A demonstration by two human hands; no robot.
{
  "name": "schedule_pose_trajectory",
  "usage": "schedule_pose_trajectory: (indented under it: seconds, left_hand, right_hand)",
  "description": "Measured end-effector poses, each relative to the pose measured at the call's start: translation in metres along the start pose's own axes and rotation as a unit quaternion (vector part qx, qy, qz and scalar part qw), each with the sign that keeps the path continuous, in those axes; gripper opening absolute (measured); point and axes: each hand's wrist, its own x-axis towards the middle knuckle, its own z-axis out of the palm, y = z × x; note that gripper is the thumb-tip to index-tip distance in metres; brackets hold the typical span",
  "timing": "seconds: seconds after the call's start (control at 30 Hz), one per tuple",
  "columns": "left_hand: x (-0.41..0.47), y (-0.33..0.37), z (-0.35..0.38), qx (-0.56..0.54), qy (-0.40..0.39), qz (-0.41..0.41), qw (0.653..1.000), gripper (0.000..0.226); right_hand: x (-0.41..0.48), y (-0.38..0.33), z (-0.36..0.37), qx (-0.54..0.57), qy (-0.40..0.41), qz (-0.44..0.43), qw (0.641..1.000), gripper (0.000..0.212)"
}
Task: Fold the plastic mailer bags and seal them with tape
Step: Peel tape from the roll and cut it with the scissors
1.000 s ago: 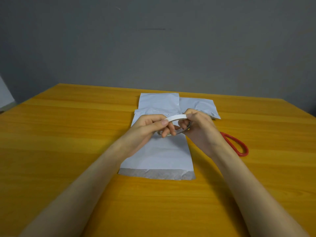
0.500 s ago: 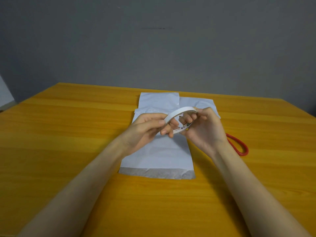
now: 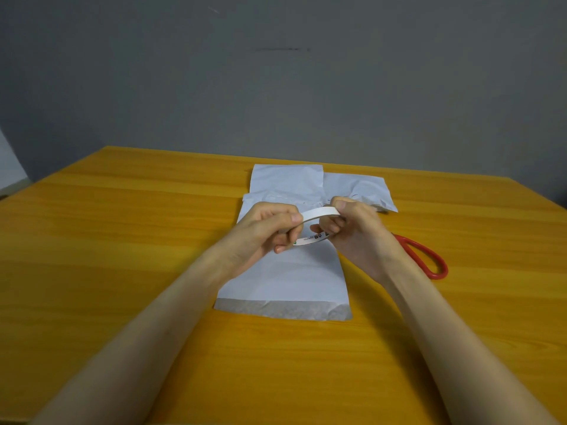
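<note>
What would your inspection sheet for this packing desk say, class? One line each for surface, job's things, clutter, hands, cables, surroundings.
Surface: wooden table, bare apart from the items listed below.
Job's things: white mailer bags lying flat, overlapping; tape roll held above them.
Clutter: red-handled scissors right of the bags.
Hands: left hand and right hand both grip the roll.
Cables: nothing seen.
Surroundings: plain grey wall.

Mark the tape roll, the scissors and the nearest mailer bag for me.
tape roll (image 3: 319, 212): head view, on the white outer band between the thumbs.
scissors (image 3: 428, 259): head view, on the red handle loop.
nearest mailer bag (image 3: 288, 280): head view, on the flat white face below the hands.
</note>
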Motion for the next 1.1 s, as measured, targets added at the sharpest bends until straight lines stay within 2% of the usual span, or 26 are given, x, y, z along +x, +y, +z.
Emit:
schedule_pose_trajectory:
  seconds: [0.3,0.57,0.67,0.77,0.87,0.93,1.0,1.1]
  left_hand:
    - [0.0001,-0.0005,0.0,-0.013,-0.009,-0.012,1.0,0.02]
    - [0.0014,0.0008,-0.0006,0.064,0.008,-0.012,0.998,0.04]
    - [0.0016,0.0002,-0.0013,0.062,0.001,-0.005,0.998,0.037]
    - [0.001,-0.0001,-0.0023,0.018,-0.012,0.007,1.0,0.024]
    - [0.0003,0.0011,-0.0021,-0.011,-0.034,0.013,0.999,0.021]
    - [-0.0005,0.0025,-0.0014,-0.015,-0.046,0.013,0.999,0.022]
    - [-0.0009,0.0028,-0.0015,-0.022,-0.051,0.012,0.998,0.022]
    - [-0.0002,0.0025,-0.002,-0.024,-0.048,0.015,0.998,0.021]
  right_hand:
    - [0.0012,-0.0005,-0.0009,-0.028,0.012,-0.007,1.0,0.032]
    - [-0.0027,0.0022,0.0037,-0.117,-0.006,-0.012,0.993,0.029]
    - [-0.0023,0.0011,0.0033,-0.109,-0.01,-0.019,0.994,0.033]
    - [-0.0008,-0.0009,0.0013,-0.041,0.006,-0.018,0.999,0.034]
    - [0.001,-0.0025,0.0,0.094,0.009,-0.002,0.996,0.032]
    - [0.0011,-0.0024,-0.0008,0.172,0.005,0.004,0.985,0.043]
    - [0.0013,-0.0011,-0.0012,0.203,0.012,0.004,0.979,0.049]
    - [0.0013,-0.0017,-0.0004,0.215,0.022,0.003,0.976,0.048]
